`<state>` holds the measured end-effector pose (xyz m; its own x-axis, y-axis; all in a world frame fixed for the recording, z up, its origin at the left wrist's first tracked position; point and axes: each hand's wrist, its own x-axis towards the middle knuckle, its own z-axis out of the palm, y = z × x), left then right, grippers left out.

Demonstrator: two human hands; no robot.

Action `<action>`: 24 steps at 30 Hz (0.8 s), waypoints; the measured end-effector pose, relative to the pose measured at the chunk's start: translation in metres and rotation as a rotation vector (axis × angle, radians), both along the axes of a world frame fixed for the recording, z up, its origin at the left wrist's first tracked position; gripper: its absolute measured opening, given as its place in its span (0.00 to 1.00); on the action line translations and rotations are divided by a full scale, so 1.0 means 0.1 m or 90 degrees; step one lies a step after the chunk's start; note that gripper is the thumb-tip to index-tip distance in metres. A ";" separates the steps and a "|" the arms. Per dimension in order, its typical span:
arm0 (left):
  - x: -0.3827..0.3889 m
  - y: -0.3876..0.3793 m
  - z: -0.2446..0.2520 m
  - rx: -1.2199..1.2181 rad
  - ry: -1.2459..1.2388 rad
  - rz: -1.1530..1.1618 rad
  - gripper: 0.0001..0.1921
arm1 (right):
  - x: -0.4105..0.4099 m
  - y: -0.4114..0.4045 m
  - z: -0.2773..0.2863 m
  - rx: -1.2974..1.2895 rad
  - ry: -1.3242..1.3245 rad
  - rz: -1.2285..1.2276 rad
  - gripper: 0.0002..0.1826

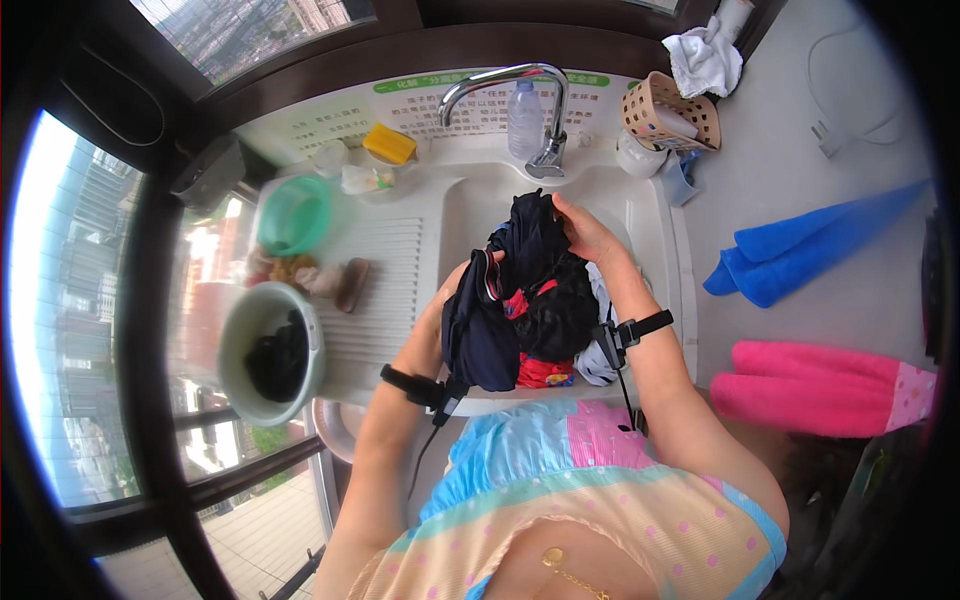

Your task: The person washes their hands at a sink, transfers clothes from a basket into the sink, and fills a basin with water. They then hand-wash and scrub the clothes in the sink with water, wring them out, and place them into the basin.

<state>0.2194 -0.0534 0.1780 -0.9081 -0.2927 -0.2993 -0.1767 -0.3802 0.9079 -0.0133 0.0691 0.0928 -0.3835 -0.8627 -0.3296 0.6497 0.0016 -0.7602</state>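
Observation:
A dark navy garment (480, 330) with a striped trim is spread between my two hands above the laundry sink (630, 195). My left hand (466, 279) grips it near the trim, with part of the hand hidden behind the cloth. At its upper right edge, my right hand (587, 229) holds the fabric between thumb and fingers. Below it in the basin lie a black garment (559, 319), a red patterned cloth (544, 373) and a pale striped cloth (596, 364). The chrome faucet (551, 146) arches over the back of the sink; I see no water stream from it.
Left of the basin, the ribbed washboard (382, 300) carries a brown soap bar or brush (352, 285), a green basin (294, 215) and a grey bucket (315, 375) with dark cloth inside. A plastic bottle (525, 124) stands behind the faucet. Blue (795, 247) and pink towels (810, 386) are at right.

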 end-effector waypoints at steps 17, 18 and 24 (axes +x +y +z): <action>-0.53 -0.21 -0.49 -0.663 -0.016 -0.150 0.30 | 0.30 -0.37 -0.01 0.078 0.099 -0.201 0.12; -0.53 -0.18 -0.44 -0.662 -0.022 -0.144 0.30 | 0.36 -0.38 0.02 0.076 0.084 -0.210 0.10; -0.44 -0.04 -0.26 -0.898 -0.006 -0.259 0.28 | 0.47 -0.02 -0.15 0.017 -0.200 -0.155 0.18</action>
<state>0.1757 -0.0577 0.1521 -0.9975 -0.0711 0.0056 -0.0600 0.8782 0.4744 0.0333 0.0668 0.0781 -0.4520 -0.7492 -0.4841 0.8348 -0.1642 -0.5255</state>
